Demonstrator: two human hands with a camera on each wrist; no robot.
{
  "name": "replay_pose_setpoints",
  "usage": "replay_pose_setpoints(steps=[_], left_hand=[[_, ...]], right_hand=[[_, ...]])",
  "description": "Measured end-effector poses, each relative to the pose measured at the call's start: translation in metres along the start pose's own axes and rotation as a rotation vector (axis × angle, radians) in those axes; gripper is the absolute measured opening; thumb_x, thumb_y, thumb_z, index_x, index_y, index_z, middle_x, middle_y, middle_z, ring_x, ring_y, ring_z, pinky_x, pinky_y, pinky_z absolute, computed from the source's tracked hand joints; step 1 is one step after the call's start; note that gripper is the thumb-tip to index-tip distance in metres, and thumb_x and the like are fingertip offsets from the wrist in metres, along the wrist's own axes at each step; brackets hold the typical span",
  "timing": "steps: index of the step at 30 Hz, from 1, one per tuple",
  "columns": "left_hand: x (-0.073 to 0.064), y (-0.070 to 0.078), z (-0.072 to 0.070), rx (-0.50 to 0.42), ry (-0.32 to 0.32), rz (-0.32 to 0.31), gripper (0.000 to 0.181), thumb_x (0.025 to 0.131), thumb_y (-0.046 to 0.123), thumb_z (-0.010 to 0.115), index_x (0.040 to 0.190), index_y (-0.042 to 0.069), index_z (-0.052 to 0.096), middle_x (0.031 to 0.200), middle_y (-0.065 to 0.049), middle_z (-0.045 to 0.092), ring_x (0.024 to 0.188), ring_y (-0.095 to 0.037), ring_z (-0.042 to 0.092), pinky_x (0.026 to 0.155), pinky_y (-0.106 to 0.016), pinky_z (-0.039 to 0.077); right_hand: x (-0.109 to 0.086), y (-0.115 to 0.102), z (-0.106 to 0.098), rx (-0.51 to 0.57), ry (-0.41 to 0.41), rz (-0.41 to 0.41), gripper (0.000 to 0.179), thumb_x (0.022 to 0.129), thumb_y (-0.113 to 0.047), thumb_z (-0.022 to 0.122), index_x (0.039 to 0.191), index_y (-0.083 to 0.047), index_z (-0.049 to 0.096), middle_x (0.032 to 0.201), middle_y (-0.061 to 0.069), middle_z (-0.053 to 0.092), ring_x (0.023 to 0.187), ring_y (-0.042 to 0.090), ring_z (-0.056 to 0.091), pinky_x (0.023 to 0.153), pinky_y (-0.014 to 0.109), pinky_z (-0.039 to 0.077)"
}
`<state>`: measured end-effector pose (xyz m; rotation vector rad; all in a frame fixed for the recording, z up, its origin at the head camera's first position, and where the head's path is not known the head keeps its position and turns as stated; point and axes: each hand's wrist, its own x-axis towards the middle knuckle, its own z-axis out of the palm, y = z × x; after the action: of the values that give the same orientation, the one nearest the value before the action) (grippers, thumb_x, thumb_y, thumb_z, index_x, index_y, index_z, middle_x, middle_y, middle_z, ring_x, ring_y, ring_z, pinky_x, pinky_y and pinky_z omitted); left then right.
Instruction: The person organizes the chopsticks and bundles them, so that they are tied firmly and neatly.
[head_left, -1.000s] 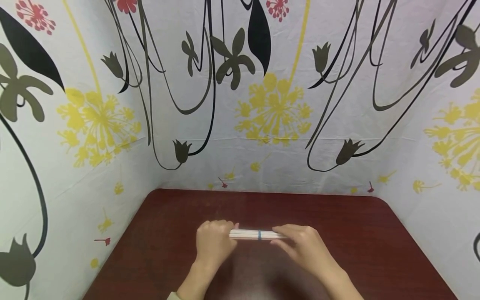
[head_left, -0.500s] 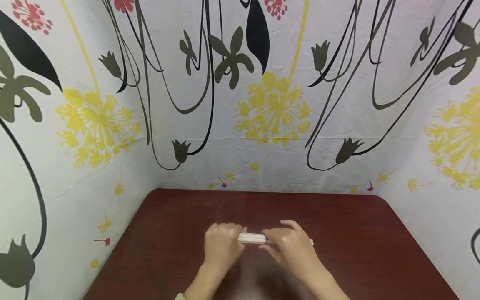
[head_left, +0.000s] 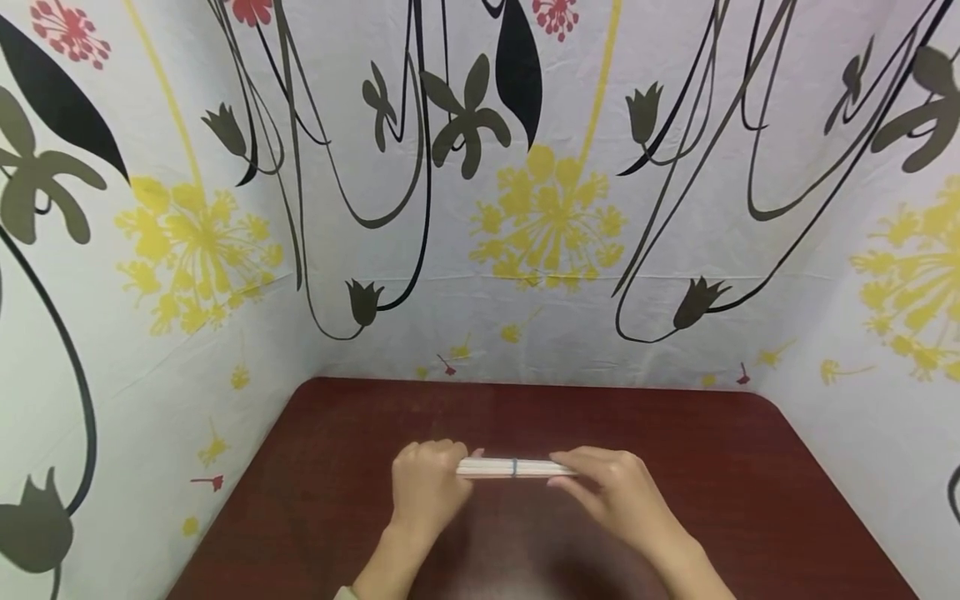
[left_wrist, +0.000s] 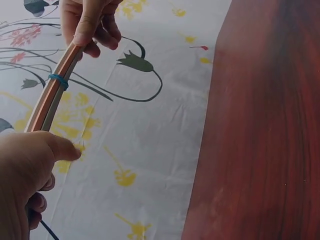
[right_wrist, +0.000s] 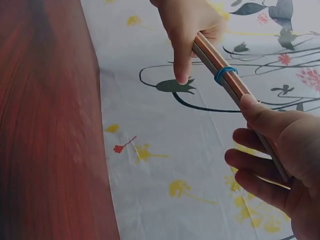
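Note:
A bundle of thin, pale sticks (head_left: 489, 467) is held level above the table in the head view. Round its middle runs a blue rubber band (head_left: 514, 468). My left hand (head_left: 429, 483) grips the bundle's left end in its curled fingers, hiding that end. At the other end my right hand (head_left: 615, 487) pinches the sticks between thumb and fingers. The right wrist view shows the right thumb (right_wrist: 257, 112) on the sticks, with the fingers on the far side. In the left wrist view the bundle (left_wrist: 45, 107) looks reddish-brown along one side.
Beneath both hands lies a dark red-brown table (head_left: 360, 417) with rounded far corners. White cloth (head_left: 420, 258) printed with flowers and stems stands round its back and sides.
Half a second ago my right hand was further left, over the rubber band, with the stick ends showing beyond it. It has slid back to the right end; the left hand shifted slightly left.

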<state>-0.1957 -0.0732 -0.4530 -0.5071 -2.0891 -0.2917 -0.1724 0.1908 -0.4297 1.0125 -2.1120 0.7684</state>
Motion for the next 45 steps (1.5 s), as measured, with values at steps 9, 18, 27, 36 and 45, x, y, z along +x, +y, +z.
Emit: replay_pose_setpoints(steps=[9, 18, 27, 36, 45], left_hand=[[-0.003, -0.017, 0.0, -0.069, -0.193, -0.065, 0.021, 0.055, 0.024, 0.085, 0.065, 0.027, 0.067, 0.058, 0.015, 0.061, 0.046, -0.008, 0.051, 0.047, -0.027, 0.036], [-0.01, -0.02, 0.006, -0.317, -0.314, -0.268, 0.031, 0.057, 0.011, 0.091, 0.077, 0.02, 0.069, 0.071, 0.011, 0.066, 0.064, -0.008, 0.06, 0.064, -0.033, 0.05], [-0.011, -0.033, 0.01, -0.537, -0.505, -0.259, 0.029, 0.068, 0.005, 0.088, 0.087, 0.018, 0.07, 0.081, 0.01, 0.065, 0.067, -0.004, 0.053, 0.063, -0.024, 0.048], [-0.01, -0.052, 0.024, -0.597, -0.66, -0.18, 0.024, 0.076, 0.01, 0.087, 0.096, 0.012, 0.073, 0.087, 0.007, 0.066, 0.076, -0.007, 0.059, 0.07, -0.028, 0.051], [-0.028, -0.059, 0.065, -0.5, -0.734, -0.123, 0.03, 0.085, 0.019, 0.082, 0.111, 0.006, 0.074, 0.098, 0.001, 0.062, 0.088, -0.014, 0.062, 0.078, -0.031, 0.053]], right_hand=[[-0.007, 0.015, 0.004, 0.084, 0.024, -0.029, 0.029, 0.075, -0.004, 0.085, 0.103, -0.005, 0.076, 0.088, -0.002, 0.074, 0.068, 0.003, 0.065, 0.062, 0.014, 0.05], [-0.014, 0.025, 0.011, 0.167, -0.045, 0.132, 0.034, 0.074, 0.0, 0.085, 0.105, -0.009, 0.073, 0.096, -0.007, 0.072, 0.082, 0.005, 0.068, 0.074, 0.015, 0.052], [-0.019, 0.036, 0.014, 0.238, -0.107, 0.118, 0.03, 0.081, 0.005, 0.079, 0.107, -0.009, 0.072, 0.098, -0.003, 0.07, 0.081, 0.007, 0.066, 0.066, 0.014, 0.052], [-0.027, 0.062, 0.022, 0.218, -0.242, 0.156, 0.032, 0.077, 0.008, 0.08, 0.103, -0.009, 0.072, 0.096, -0.004, 0.071, 0.083, 0.008, 0.067, 0.069, 0.023, 0.056], [-0.04, 0.094, 0.05, 0.123, -0.316, 0.217, 0.026, 0.078, 0.005, 0.08, 0.096, -0.011, 0.073, 0.091, -0.005, 0.068, 0.082, 0.01, 0.066, 0.069, 0.03, 0.056]])
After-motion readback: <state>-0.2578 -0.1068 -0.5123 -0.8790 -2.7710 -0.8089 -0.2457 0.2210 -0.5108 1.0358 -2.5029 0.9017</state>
